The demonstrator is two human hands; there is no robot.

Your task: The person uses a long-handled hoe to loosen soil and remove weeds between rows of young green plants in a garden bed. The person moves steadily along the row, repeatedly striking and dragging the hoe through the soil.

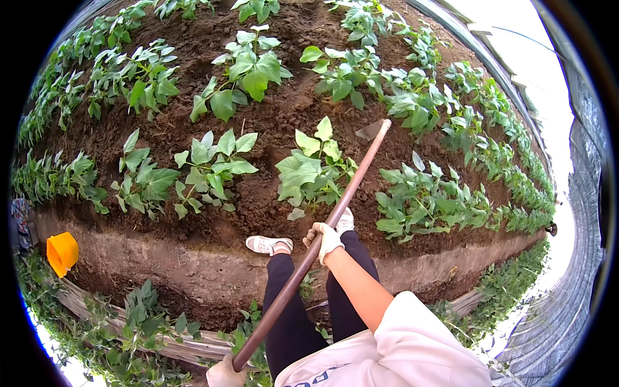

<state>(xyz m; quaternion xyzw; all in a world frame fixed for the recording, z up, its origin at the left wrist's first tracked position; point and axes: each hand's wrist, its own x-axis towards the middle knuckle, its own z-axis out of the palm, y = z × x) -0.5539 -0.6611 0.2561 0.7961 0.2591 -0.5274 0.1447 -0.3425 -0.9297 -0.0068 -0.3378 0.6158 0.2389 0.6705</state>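
Note:
A hoe with a long brown wooden handle (297,280) runs diagonally up from the bottom of the view. My right hand (326,241), in a white glove, is closed around the middle of that handle. Lower down, my left hand (225,373), also gloved in white, grips the handle's near end and is partly cut off by the frame. At the far end, the metal hoe blade (370,130) is at the brown soil (271,130); whether it bites in, I cannot tell. Just left of the handle grows a leafy green plant (309,169), and another leafy plant (430,200) stands to the right.
Rows of similar plants (242,63) spread ahead over the bed. My shoes (268,244) stand at its near edge, by a packed earth strip (154,259). A yellow container (62,253) is at the left. Dark netting (575,203) hangs at the right.

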